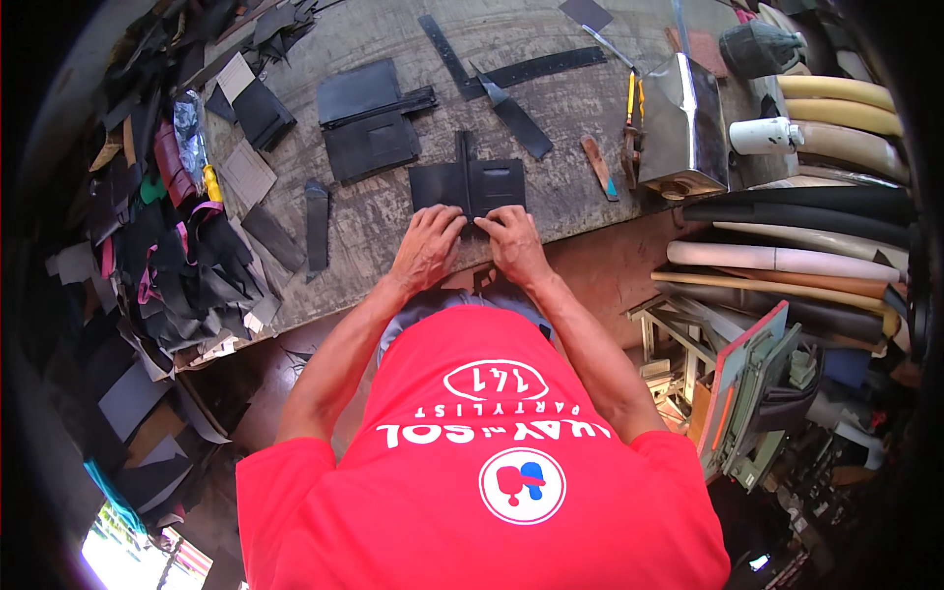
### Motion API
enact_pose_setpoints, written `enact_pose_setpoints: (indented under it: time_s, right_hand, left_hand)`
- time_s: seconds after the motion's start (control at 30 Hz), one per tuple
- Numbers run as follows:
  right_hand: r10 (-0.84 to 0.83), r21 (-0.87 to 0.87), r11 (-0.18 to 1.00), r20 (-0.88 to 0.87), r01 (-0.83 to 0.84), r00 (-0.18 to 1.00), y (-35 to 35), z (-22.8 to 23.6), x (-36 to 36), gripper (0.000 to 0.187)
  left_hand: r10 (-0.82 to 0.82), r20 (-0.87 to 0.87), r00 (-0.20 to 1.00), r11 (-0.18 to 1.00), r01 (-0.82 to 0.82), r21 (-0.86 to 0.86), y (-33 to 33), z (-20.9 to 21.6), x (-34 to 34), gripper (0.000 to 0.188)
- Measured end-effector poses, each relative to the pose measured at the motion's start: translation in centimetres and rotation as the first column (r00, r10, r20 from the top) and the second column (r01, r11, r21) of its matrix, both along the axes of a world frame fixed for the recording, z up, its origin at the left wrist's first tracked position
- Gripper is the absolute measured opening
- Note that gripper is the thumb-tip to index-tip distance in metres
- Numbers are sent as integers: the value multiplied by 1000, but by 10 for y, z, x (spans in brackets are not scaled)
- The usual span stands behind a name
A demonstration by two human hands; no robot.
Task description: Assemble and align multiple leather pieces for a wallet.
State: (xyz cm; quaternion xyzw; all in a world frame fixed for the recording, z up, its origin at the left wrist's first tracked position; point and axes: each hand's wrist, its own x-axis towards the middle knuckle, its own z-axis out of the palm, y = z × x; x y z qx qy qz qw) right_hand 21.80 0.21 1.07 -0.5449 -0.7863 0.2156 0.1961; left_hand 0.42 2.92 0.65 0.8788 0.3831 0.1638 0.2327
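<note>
A flat black leather piece (441,185) lies at the near edge of the worktable, with a narrow upright black strip (461,157) along its middle and a rectangular slot outlined in its right half. My left hand (431,244) pinches its near edge just left of the strip. Close beside it, my right hand (515,244) grips the same edge on the right, thumb and fingers together. The fingertips partly cover that edge. Beyond my hands lie a stack of black leather panels (369,118) and a loose black strip (516,118).
On the worktable (364,216) are a black L-shaped square (531,74), a wooden-handled tool (598,167), a metal can (685,128) and a dark strip (317,226). Leather scraps (177,236) pile up at left. Material rolls (836,118) are stacked at right beside a white container (762,136).
</note>
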Motion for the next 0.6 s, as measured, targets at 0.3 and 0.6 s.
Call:
enact_pose_setpoints:
  time_s: [0.3, 0.6]
  right_hand:
    - [-3, -180, 983, 111, 23, 994, 46, 7, -16, 57]
    - [12, -373, 927, 147, 44, 989, 60, 8, -27, 84]
  left_hand:
    - [142, -163, 976, 977, -112, 179, 37, -22, 17, 53]
    - [49, -306, 951, 993, -13, 120, 42, -20, 7, 67]
